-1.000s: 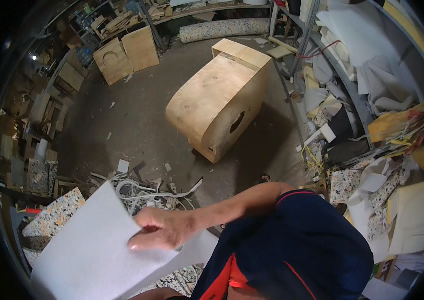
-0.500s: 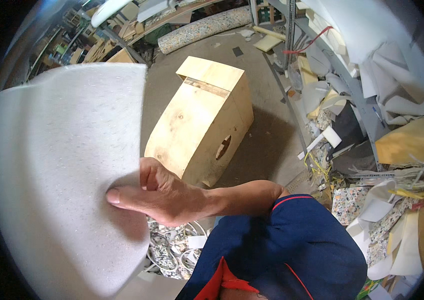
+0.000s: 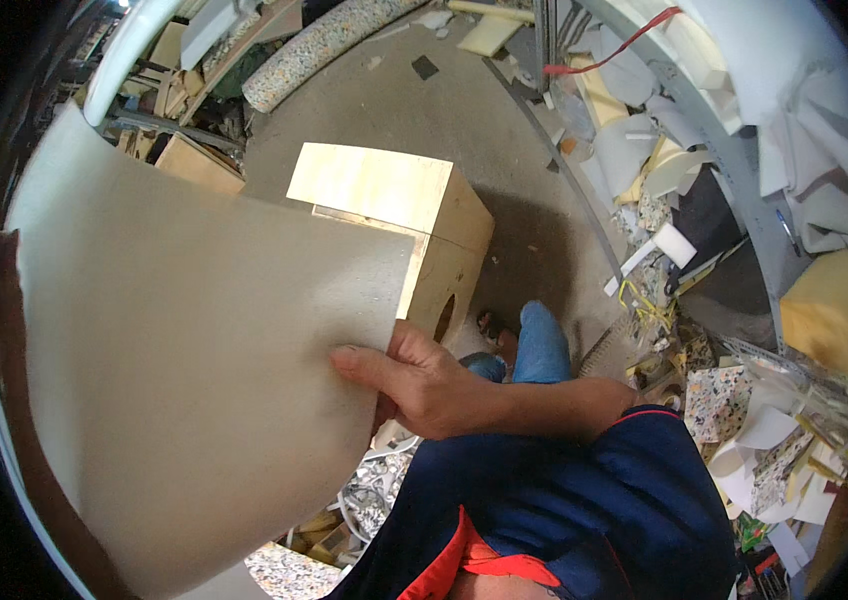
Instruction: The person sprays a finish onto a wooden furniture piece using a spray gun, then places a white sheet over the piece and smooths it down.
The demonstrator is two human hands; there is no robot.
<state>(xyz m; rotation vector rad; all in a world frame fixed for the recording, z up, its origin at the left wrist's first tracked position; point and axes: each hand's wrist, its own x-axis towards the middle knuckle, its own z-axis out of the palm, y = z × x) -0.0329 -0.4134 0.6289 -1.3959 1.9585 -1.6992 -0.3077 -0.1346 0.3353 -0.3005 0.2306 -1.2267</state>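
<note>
My right hand (image 3: pixel 404 375) grips the right edge of a large pale, flexible foam sheet (image 3: pixel 194 360), thumb on its face and fingers partly behind it. The sheet fills much of the left of the view, with a dark brown band along its far left side. Behind it stands a plywood box (image 3: pixel 374 180) with a hole in its side, partly hidden by the sheet. My left hand does not show.
A speckled foam roll (image 3: pixel 334 40) lies on the floor (image 3: pixel 364 120) at the back. Piled foam scraps (image 3: pixel 719 400) and metal shelving (image 3: pixel 724 180) line the right side, wood offcuts (image 3: pixel 194 160) the back left. My jean-clad legs (image 3: pixel 544 340) stand beside the box.
The sheet has been raised from the lower left and now covers much of the box, its face turned. My right hand has moved up and rightward with it, and my legs have come into view.
</note>
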